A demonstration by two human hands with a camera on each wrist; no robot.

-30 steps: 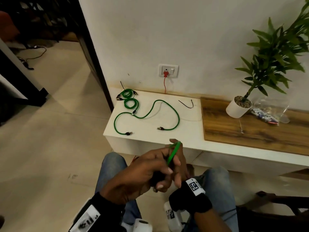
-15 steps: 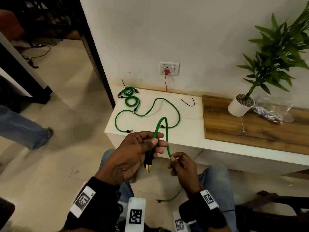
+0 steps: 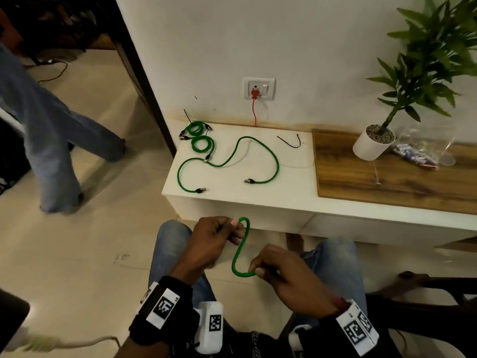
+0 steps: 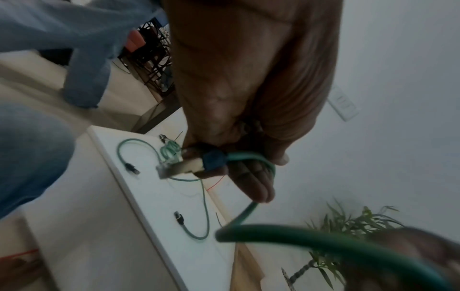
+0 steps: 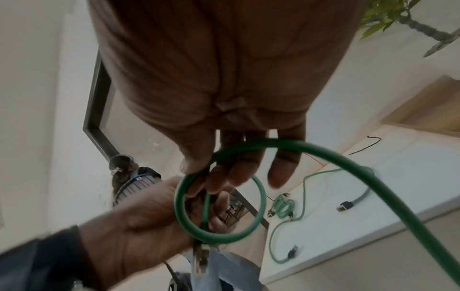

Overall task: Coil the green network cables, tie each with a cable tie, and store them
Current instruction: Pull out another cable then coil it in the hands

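Over my lap I hold a green network cable (image 3: 238, 254) bent into an S between both hands. My left hand (image 3: 232, 228) grips its plug end; in the left wrist view the plug (image 4: 189, 167) sticks out of the curled fingers. My right hand (image 3: 255, 270) pinches the cable lower down, and in the right wrist view a small loop (image 5: 219, 235) hangs by its fingers (image 5: 239, 173). On the white cabinet (image 3: 258, 200) lie two coiled green cables (image 3: 202, 143), one loose green cable (image 3: 271, 156) and a black cable tie (image 3: 291, 143).
A wooden board (image 3: 387, 182) on the cabinet's right carries a potted plant (image 3: 371, 146) and a plastic bag (image 3: 418, 156). A wall socket (image 3: 259, 88) holds a red plug. Another person's legs (image 3: 51, 130) cross the floor at the left.
The tall arch of cable has dropped into a low S as my hands moved down and apart. The person at the left has walked further into view.
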